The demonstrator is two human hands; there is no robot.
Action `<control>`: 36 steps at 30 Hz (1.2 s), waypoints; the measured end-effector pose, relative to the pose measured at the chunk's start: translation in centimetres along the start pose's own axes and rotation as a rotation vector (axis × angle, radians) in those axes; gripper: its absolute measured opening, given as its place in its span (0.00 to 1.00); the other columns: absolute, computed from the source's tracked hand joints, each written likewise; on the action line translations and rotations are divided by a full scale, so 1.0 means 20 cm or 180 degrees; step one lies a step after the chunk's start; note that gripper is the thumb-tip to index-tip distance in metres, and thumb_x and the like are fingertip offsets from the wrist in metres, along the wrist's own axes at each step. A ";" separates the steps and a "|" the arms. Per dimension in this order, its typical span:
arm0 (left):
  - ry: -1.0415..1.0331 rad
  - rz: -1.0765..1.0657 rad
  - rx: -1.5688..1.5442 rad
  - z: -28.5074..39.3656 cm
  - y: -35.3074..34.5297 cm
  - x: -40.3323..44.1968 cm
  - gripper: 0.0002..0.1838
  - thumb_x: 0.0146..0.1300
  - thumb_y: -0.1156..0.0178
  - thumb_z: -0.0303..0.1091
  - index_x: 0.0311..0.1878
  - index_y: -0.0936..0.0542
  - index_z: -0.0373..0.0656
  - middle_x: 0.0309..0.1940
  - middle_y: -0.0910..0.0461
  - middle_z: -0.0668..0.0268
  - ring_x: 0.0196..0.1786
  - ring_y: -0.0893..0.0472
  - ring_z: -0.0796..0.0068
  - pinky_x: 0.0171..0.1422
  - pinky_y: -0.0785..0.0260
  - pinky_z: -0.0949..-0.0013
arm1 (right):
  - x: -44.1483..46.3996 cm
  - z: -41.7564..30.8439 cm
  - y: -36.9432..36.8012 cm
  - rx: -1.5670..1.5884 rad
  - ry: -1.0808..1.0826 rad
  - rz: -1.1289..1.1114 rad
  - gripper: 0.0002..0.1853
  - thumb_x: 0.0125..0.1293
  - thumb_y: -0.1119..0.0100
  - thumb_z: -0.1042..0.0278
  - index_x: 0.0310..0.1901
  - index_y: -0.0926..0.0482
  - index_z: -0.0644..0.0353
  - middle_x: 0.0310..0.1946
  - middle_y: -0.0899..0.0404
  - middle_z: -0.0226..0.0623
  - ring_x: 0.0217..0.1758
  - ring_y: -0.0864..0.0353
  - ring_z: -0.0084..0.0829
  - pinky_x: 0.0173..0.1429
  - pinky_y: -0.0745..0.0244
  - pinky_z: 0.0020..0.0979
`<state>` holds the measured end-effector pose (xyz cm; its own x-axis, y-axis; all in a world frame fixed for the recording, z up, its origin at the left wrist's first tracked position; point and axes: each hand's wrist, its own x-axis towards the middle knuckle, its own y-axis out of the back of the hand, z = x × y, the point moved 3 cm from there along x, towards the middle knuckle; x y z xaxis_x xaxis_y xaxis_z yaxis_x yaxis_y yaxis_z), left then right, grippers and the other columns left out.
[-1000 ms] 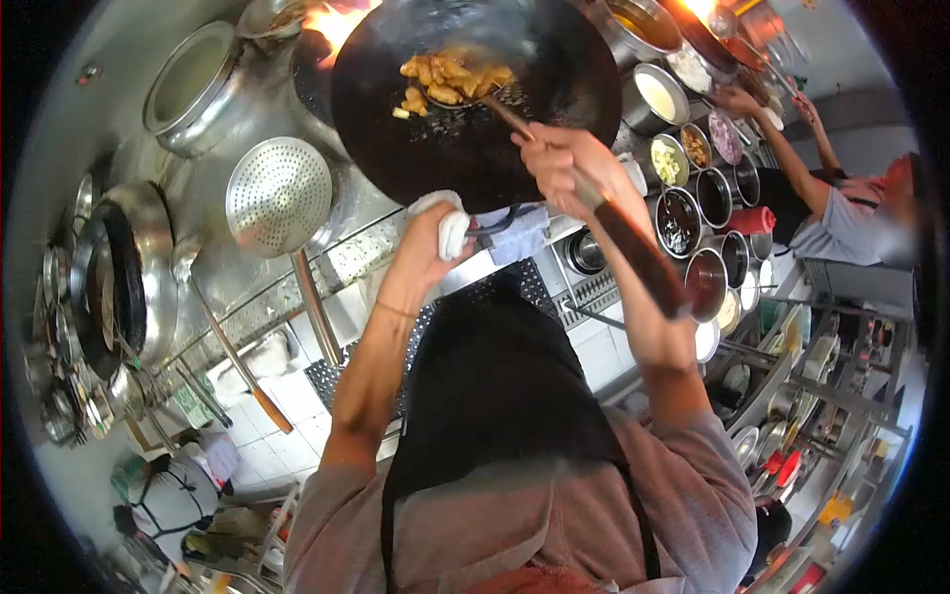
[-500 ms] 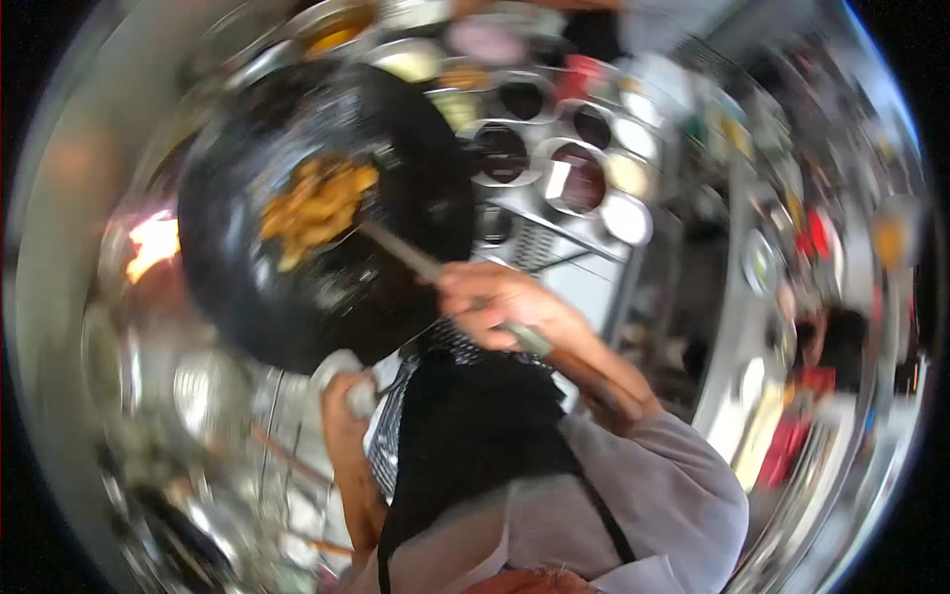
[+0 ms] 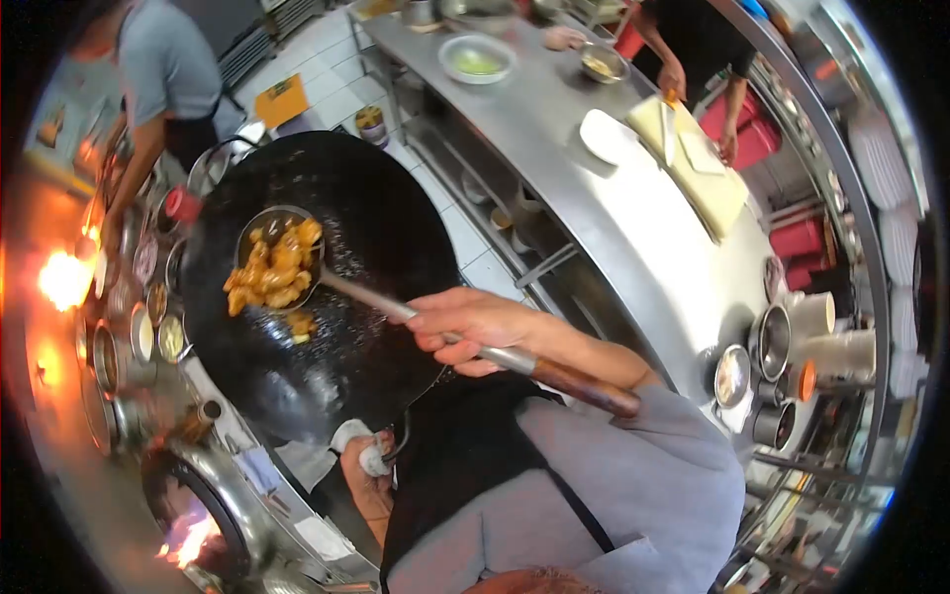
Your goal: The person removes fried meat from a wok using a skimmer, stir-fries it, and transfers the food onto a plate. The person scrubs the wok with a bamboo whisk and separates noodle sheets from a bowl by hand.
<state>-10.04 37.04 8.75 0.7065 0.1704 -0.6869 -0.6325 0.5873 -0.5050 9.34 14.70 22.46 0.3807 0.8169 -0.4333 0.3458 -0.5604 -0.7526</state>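
My left hand (image 3: 368, 465) is closed around the wok's handle, with a folded white cloth (image 3: 358, 444) in the grip. The large black wok (image 3: 376, 228) is held up before my apron, away from the burner. Between the fingers of my right hand (image 3: 473, 330) is the metal shaft of a ladle (image 3: 361, 295), its wooden end lying along my forearm. Glossy orange-brown pieces of food (image 3: 275, 267) are heaped in the ladle's bowl, over the wok. A small clump of the same food (image 3: 300, 324) lies on the wok's surface just below.
Flames rise from a burner (image 3: 198, 515) at lower left. Another fire (image 3: 67, 280) burns beside a co-worker (image 3: 173, 74). A steel table (image 3: 554, 148) runs along the right, holding a white bowl (image 3: 477, 59). Across it, another person's hand grips a knife (image 3: 669, 134) over a cutting board (image 3: 705, 188).
The view has swung from the stove's sauce containers to the steel table. The wok has turned along with me, away from the burner. Most of the food now sits heaped in the ladle.
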 end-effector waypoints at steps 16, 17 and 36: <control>0.1192 -0.0676 0.1093 -0.51 -0.71 0.39 0.04 0.51 0.43 0.29 0.28 0.28 0.43 0.23 0.24 0.61 0.24 0.22 0.69 0.22 0.31 0.69 | -1.31 -0.51 1.15 0.0488 0.1865 0.2732 0.05 0.72 0.54 0.68 0.41 0.31 0.60 0.21 0.35 0.21 0.11 0.44 0.12 0.10 0.51 0.19; 0.1172 -0.0600 0.1157 -0.51 -0.71 0.39 0.04 0.51 0.43 0.30 0.28 0.28 0.43 0.23 0.23 0.61 0.25 0.21 0.69 0.23 0.31 0.69 | -1.31 -0.55 1.20 0.0270 0.1724 0.2900 0.05 0.71 0.53 0.69 0.39 0.32 0.60 0.21 0.34 0.23 0.11 0.43 0.12 0.10 0.49 0.19; 0.0969 -0.0145 0.1145 -0.48 -0.65 0.33 0.04 0.53 0.44 0.29 0.28 0.26 0.40 0.23 0.23 0.60 0.27 0.20 0.68 0.25 0.30 0.68 | -1.11 -0.57 1.64 -0.3476 0.1012 0.4618 0.12 0.63 0.48 0.67 0.41 0.26 0.68 0.25 0.22 0.53 0.28 0.20 0.46 0.35 0.24 0.41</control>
<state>-0.16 22.95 5.74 0.5717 -0.0700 -0.8174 -0.4150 0.8348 -0.3618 22.07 -23.32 13.03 0.9342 -0.3118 -0.1736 -0.0764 -0.6498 0.7562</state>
